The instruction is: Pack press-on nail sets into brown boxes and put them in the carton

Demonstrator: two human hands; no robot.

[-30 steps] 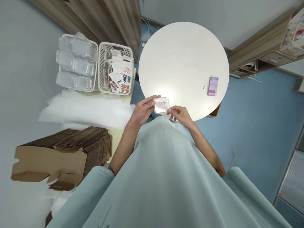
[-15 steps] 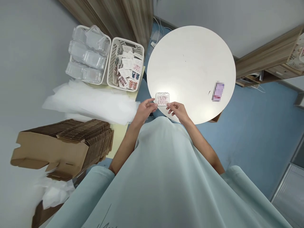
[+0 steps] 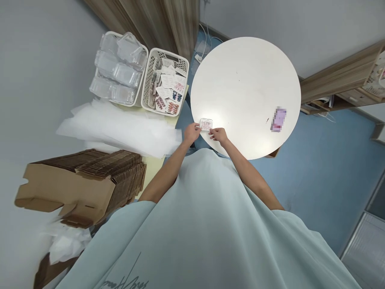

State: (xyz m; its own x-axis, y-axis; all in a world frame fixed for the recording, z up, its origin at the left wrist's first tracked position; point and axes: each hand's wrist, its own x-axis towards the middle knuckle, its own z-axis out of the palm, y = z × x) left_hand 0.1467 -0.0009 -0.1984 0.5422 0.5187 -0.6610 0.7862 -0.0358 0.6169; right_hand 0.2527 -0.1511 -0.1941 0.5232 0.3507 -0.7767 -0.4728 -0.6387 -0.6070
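Observation:
Between my hands, over the near left edge of the round white table [image 3: 246,80], is a small clear plastic case [image 3: 206,125] with pink press-on nails inside. My left hand [image 3: 192,132] pinches the case's left side between thumb and fingers. At its lower right corner, my right hand [image 3: 219,135] grips it with thumb and forefinger, the other fingers curled below. The case's face is turned up toward me. Whether it rests on the table or is held just above it, I cannot tell.
Left of the table stand a white basket [image 3: 146,98] of nail cards and another basket [image 3: 141,86] of clear plastic packaging. Nearer lie white foam sheets [image 3: 120,128] and stacked cardboard boxes [image 3: 69,184]. A blurred purple object [image 3: 278,119] lies on the table's right.
The case has moved slightly away from me and appears smaller, both hands going with it. My view has shifted a little, so the surroundings sit slightly further right.

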